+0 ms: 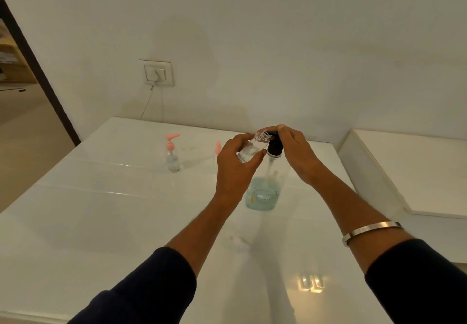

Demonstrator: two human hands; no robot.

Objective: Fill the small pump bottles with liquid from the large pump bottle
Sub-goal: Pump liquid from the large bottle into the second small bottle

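Note:
The large clear pump bottle (264,192) stands on the white table (101,210), holding pale blue liquid in its lower part, with a black pump head (275,147). My left hand (233,164) holds a small clear open bottle (250,148), tilted with its mouth at the black nozzle. My right hand (295,152) rests over the pump head, fingers curled on its top. A second small bottle (172,158) with a pink pump stands to the left. A loose pink pump (217,147) shows just behind my left hand, partly hidden.
A wall socket (156,73) with a plugged cable hangs above the table's back edge. A second white surface (417,172) adjoins on the right. A doorway opens at far left. A small wet patch (240,244) lies on the table near me.

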